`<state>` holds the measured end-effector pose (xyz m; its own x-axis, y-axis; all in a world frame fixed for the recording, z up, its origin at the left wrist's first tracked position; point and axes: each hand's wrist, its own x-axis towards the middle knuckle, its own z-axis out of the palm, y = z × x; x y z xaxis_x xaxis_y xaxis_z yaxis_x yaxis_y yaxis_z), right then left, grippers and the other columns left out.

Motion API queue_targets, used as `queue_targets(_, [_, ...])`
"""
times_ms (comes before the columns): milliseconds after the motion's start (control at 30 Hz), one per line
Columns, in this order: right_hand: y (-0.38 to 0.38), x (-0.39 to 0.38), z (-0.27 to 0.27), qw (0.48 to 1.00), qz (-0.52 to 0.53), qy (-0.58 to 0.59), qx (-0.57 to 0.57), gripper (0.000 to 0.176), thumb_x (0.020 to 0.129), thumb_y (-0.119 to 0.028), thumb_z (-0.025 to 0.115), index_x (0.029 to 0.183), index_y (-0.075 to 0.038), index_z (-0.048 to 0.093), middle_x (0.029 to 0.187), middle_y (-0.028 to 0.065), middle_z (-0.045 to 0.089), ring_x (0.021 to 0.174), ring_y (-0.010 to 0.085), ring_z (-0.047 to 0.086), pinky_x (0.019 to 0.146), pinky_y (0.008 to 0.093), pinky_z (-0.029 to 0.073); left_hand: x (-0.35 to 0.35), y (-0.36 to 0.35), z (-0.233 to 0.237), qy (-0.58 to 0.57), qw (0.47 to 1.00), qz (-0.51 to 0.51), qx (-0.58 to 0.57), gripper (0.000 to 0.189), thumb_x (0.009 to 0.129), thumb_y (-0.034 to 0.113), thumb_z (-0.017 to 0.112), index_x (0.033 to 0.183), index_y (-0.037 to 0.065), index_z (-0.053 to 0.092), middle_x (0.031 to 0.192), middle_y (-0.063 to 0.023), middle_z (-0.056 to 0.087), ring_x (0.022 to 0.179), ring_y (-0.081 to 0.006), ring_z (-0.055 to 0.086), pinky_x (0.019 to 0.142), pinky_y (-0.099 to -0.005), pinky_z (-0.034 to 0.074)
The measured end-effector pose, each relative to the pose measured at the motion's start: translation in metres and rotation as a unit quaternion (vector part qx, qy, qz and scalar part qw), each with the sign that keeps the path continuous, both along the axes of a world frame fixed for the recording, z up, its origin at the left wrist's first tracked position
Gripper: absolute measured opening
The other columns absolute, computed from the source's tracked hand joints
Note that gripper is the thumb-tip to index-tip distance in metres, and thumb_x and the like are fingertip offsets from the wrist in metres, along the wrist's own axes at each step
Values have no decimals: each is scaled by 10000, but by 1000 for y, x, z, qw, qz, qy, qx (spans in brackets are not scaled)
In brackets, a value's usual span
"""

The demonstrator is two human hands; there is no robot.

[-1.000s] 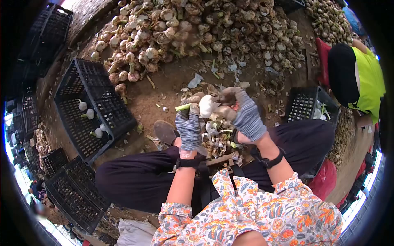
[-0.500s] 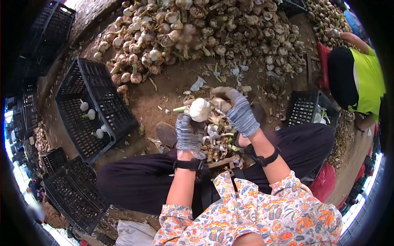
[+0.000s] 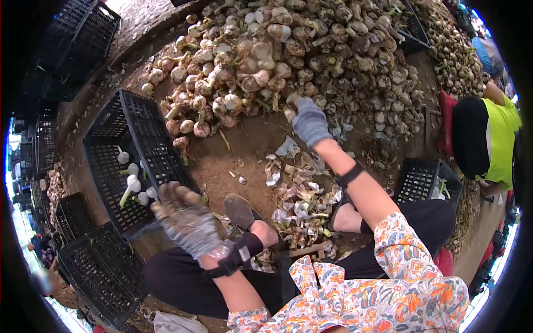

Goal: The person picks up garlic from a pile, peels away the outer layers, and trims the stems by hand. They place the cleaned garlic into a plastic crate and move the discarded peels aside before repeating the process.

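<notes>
My left hand (image 3: 191,222), in a grey knit glove with dirt-browned fingers, is open beside the near corner of a black plastic crate (image 3: 191,176). Its fingers are spread and nothing is in them. Inside the crate lie several peeled white garlic bulbs, one with a long green stem (image 3: 126,195). My right hand (image 3: 311,119), gloved the same way, reaches to the front edge of a large heap of unpeeled garlic (image 3: 333,61). Its fingertips blend in with the bulbs there, so I cannot tell whether they grip one.
Peeled skins (image 3: 302,213) lie between my feet. A second black crate (image 3: 416,180) with white bulbs stands by my right knee. More crates (image 3: 100,272) stand at the left. A person in a yellow-green top (image 3: 502,144) sits at the right beside another garlic heap (image 3: 455,61).
The white bulb has left my hands, which have parted. My left hand moved left to the crate and opened, my right forward to the heap. A long-stemmed bulb now shows in the crate.
</notes>
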<state>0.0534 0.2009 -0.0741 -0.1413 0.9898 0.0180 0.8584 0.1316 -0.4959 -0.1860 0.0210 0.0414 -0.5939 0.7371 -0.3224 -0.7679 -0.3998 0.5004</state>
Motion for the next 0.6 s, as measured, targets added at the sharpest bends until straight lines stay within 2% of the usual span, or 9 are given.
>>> queue_targets(167, [58,-39,-29,994,-21,-62,-84,368,766,-194,570,1094,-32,524,1021,247,553,881,382,579,724,443,474,46,19,-26,-77,984,-81,-136,246,898,208,509,1039,15,568,936,-122,611,793,-188,595,636,-295,524])
queue_targets(300, [55,-55,-46,974,-153,-31,-162,290,831,-157,472,1108,-113,546,1084,246,515,935,367,568,772,416,469,63,18,-45,-115,965,-111,-207,234,887,221,533,1022,35,582,903,-97,625,726,-175,589,584,-278,493])
queue_targets(367, [49,-23,-43,989,128,-70,7,306,830,-135,476,1112,-34,540,981,240,591,939,381,559,831,402,450,64,13,-59,-110,966,-129,-194,233,881,210,544,1034,38,580,906,-95,627,736,-175,593,598,-285,502])
queue_targets(433, [48,-1,-52,982,160,-5,99,302,808,-56,496,1101,-23,557,965,234,593,902,350,577,810,379,464,67,14,-61,-106,967,-145,-181,235,875,199,555,1047,40,579,909,-94,630,746,-176,597,613,-291,511])
queue_targets(467, [43,2,-36,981,94,164,37,276,812,-49,515,1081,-28,571,948,194,608,875,299,586,793,356,471,70,18,-57,-27,963,-160,-216,249,863,173,575,1075,42,569,940,-90,622,753,-155,589,617,-266,504])
queue_targets(500, [37,5,-21,945,22,326,-28,250,816,-42,535,1061,-33,585,931,154,624,848,249,596,775,332,479,75,18,-55,50,951,-174,-251,274,851,147,594,1102,44,560,972,-87,615,760,-134,581,620,-240,496])
queue_targets(533, [19,16,-3,862,-18,492,-119,206,844,-124,575,1030,-42,603,888,54,633,752,128,581,681,260,487,78,16,-66,97,951,-197,-215,454,794,94,656,1212,43,487,1123,-120,552,914,-159,558,702,-262,502])
queue_targets(567, [4,25,15,776,-72,567,-267,211,873,-194,568,1013,-42,610,860,-3,626,685,65,562,587,206,468,85,16,-61,94,950,-201,-219,454,794,94,656,1212,43,487,1123,-120,552,914,-159,558,702,-262,502])
queue_targets(600, [-14,30,33,764,-67,571,-292,234,873,-223,569,1013,-39,610,845,-3,624,646,56,548,554,196,455,96,19,-53,193,934,-235,-185,534,772,100,678,1253,61,449,1183,-131,516,999,-182,535,795,-301,479])
